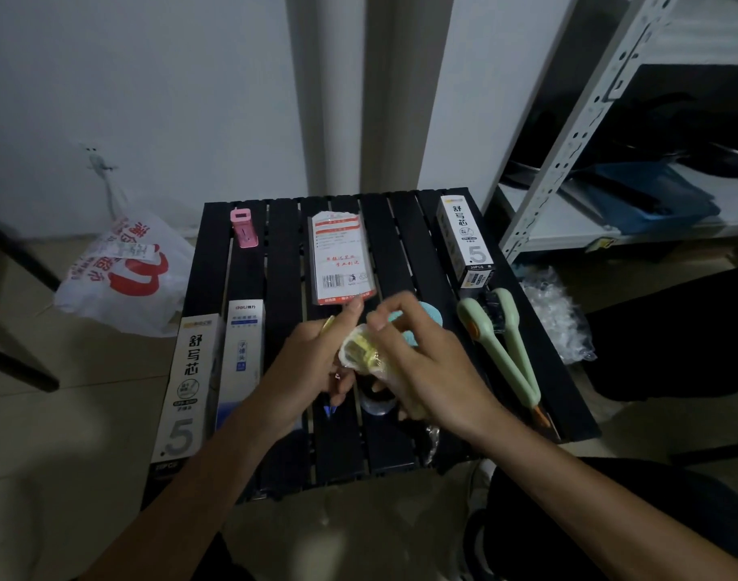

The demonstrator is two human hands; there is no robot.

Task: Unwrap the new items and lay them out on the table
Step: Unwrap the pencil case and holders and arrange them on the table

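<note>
Over the middle of the black slatted table (401, 245), held up off the slats, there's the yellow item (361, 350), wrapped in clear film and caught between both hands. The left hand (313, 362) comes in from seven o'clock, thumb raised and fingers curled round the item's left end. The right hand (426, 371) comes in from five o'clock, fingertips pinching the film on top and the other fingers curled beneath. Just behind, at one o'clock, a pale blue round piece (428, 318) peeks past the right fingers. At six o'clock, under the hands, a dark round object (378, 402) lies on the slats, too hidden to name. At twelve o'clock lies a flat red-and-white packet (342, 257). Out at three o'clock two green brushes (501, 341) lie side by side, and past them at two o'clock a white refill box (464, 241). At nine o'clock a blue-and-white box (241, 354) lies beside a long printed box (187, 387), and at eleven o'clock there's a pink gadget (243, 226). Off the table, a white shopping bag (120, 274) sits on the floor at ten o'clock, crumpled clear wrapping (556, 312) at three, and a metal shelf (568, 140) rises at two.
</note>
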